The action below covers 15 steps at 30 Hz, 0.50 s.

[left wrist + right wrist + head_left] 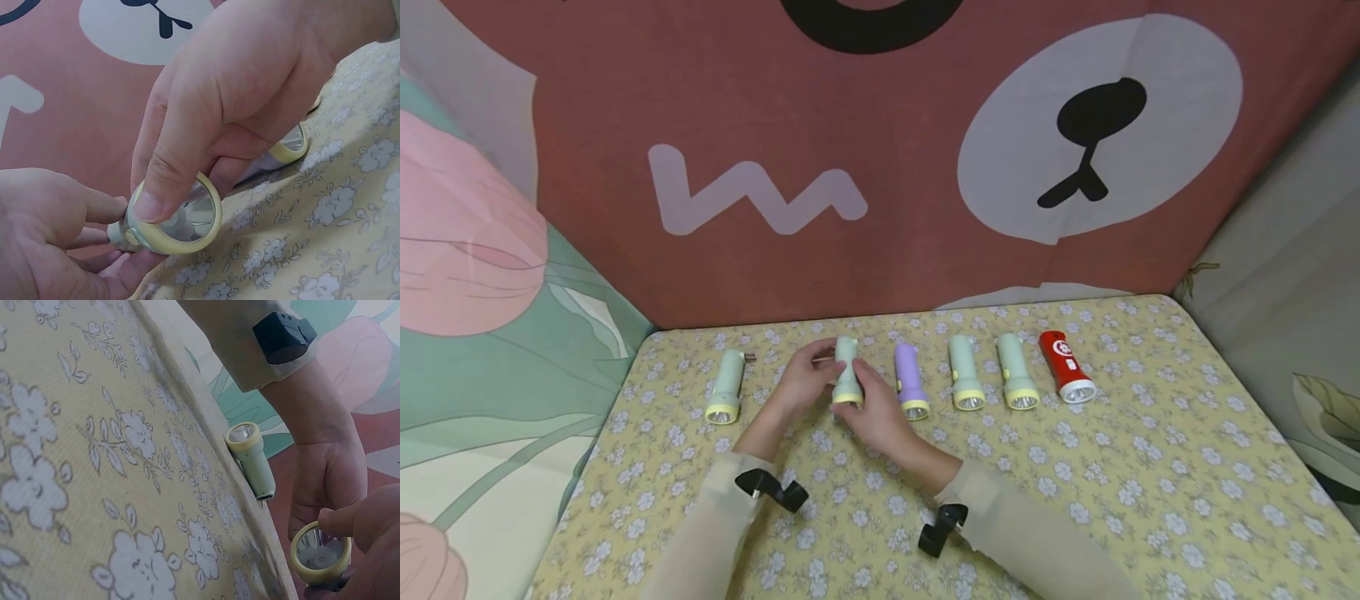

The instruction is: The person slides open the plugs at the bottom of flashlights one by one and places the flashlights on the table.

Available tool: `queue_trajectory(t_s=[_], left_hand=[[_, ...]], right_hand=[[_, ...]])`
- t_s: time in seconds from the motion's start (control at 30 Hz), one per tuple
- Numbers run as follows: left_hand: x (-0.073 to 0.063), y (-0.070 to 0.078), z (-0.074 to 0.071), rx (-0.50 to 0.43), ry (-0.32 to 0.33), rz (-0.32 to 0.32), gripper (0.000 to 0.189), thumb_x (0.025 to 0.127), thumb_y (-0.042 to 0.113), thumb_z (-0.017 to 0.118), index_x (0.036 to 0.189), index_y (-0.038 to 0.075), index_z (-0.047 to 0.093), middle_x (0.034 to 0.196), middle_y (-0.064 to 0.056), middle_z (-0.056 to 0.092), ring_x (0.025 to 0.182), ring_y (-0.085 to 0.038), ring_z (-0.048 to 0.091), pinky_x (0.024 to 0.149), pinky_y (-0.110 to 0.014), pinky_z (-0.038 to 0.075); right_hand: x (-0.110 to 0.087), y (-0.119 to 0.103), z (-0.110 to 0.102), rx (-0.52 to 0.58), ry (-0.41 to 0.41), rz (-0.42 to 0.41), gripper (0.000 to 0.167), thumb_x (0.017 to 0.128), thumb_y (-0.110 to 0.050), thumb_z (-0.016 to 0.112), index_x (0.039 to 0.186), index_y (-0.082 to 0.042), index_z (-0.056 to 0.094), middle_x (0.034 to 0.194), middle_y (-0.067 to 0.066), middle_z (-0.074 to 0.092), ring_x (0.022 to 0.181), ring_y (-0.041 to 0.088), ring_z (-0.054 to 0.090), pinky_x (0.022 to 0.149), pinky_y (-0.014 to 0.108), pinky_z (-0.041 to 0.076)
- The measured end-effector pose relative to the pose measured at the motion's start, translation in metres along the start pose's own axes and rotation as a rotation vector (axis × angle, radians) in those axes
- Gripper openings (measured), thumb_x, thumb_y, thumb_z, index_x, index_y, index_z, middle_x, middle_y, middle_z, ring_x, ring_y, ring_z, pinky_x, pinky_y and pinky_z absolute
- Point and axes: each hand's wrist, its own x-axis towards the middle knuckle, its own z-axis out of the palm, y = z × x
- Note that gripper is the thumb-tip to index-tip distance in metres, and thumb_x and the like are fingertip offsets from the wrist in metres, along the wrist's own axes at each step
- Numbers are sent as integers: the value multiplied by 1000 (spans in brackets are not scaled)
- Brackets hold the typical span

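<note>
Both hands hold a mint-green flashlight (846, 379) with a yellow rim, its lens end toward the person. My left hand (801, 383) grips the body from the left. From the right, my right hand (883, 417) pinches the lens end; its thumb lies over the yellow rim in the left wrist view. A small yellow switch (132, 237) shows on the flashlight's side there. To the left lies another mint-green flashlight (727, 385) with metal prongs sticking out near its tail. A purple flashlight (910, 375) lies just right of my right hand.
Farther right, two more mint-green flashlights (965, 367) (1015, 367) and a red flashlight (1063, 362) with a white rim continue the row. A yellow floral cloth (1120, 483) covers the table. Printed fabric (910, 250) hangs along the back and sides.
</note>
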Motion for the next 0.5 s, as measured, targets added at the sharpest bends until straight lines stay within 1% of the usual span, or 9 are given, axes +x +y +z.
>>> queue_trajectory(t_s=[0.13, 0.3, 0.4, 0.5], left_hand=[[-2, 5, 0, -8, 0, -4, 53, 105, 8, 58, 155, 4, 40, 146, -22, 48, 125, -37, 57, 87, -43, 59], [-5, 11, 1, -22, 10, -14, 55, 105, 9, 58, 156, 3, 37, 147, -23, 47, 126, -38, 57, 88, -45, 59], [-7, 15, 2, -36, 16, -11, 56, 104, 9, 59, 156, 3, 37, 147, -22, 47, 126, -37, 57, 90, -47, 58], [-9, 19, 4, -51, 13, 1, 56, 104, 10, 59, 156, 5, 37, 148, -21, 46, 127, -37, 56, 92, -49, 56]], right_hand=[[0, -2, -3, 15, -10, 4, 79, 95, -15, 74, 156, 7, 29, 160, 26, 31, 142, 38, 41, 111, 46, 45], [0, -5, -8, 37, -21, -3, 78, 96, -13, 74, 157, 5, 29, 160, 23, 33, 137, 36, 48, 104, 44, 51], [-1, -7, -11, 50, -15, -9, 78, 96, -13, 74, 156, 6, 29, 160, 23, 32, 134, 35, 51, 102, 43, 53], [-3, -9, -14, 85, -11, -9, 80, 95, -13, 74, 157, 5, 28, 161, 23, 31, 134, 34, 52, 102, 42, 53]])
